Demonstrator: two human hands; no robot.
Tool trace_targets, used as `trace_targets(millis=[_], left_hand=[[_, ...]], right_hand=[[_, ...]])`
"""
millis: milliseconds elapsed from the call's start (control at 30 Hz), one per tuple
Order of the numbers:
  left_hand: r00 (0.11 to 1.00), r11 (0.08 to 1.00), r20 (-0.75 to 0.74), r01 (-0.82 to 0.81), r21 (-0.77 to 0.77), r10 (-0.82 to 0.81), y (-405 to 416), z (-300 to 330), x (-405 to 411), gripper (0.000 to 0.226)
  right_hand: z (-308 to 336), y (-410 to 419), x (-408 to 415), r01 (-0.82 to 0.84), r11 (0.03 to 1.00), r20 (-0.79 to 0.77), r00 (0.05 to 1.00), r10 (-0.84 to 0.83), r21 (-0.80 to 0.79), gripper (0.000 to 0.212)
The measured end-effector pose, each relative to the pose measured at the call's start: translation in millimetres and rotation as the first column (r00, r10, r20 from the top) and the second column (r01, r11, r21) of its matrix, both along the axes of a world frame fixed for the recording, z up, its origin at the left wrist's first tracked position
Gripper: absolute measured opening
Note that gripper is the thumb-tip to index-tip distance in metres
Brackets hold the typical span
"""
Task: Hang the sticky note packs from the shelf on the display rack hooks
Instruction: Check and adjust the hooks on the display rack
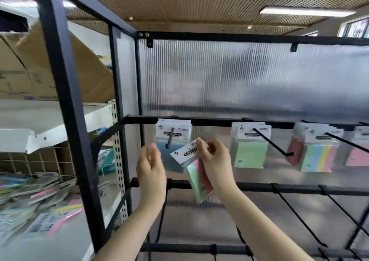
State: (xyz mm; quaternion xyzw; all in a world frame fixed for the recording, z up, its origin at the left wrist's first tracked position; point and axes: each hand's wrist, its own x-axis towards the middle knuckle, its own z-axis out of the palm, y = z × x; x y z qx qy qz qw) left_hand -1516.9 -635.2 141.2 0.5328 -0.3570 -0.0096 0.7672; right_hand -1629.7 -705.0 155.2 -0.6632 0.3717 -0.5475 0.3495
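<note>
One pack of sticky notes [196, 170] is pinched in the right hand [214, 160] near the hook [169, 138]; the left hand [150, 166] is loose, holding nothing.

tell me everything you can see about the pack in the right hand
The sticky note pack is a clear-wrapped pad with green and pink sheets under a white header card printed in black. It is tilted, header up and to the right, in front of the rack. The right hand pinches its header; the left hand is just clear of it.
</note>
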Motion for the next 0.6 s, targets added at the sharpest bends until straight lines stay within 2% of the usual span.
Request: trace_targets(millis=[100,200,267,367,433,600], left_hand=[[0.983,0.989,-0.123,0.143,0.038,-0.137,14,-6,-37,0.047],[0.945,0.946,-0.132,0.312,0.086,-0.3,22,-8,-79,0.055],[0.912,0.91,-0.073,0.408,0.071,-0.403,21,-7,-105,0.049],[0.834,0.828,-0.009,0.548,0.119,-0.551,12,-7,-144,0.022],[0.819,0.809,-0.013,0.569,0.148,-0.574,7,-7,-169,0.012],[0.826,0.817,0.007,0.555,0.159,-0.563,1,-3,-230,0.014]], right_hand=[[-7,8,-27,0.039,0.999,0.062,0.997,-0.038,-0.015,0.046],[-15,16,-57,0.129,0.992,0.127,0.984,-0.126,-0.01,0.044],[-21,22,-80,0.173,0.985,0.168,0.971,-0.172,0.009,0.041],[-29,30,-117,0.198,0.979,0.238,0.949,-0.205,0.051,0.039],[-33,35,-142,0.204,0.977,0.248,0.945,-0.213,0.062,0.038],[-26,47,-214,0.212,0.977,0.228,0.952,-0.205,-0.008,0.033]])
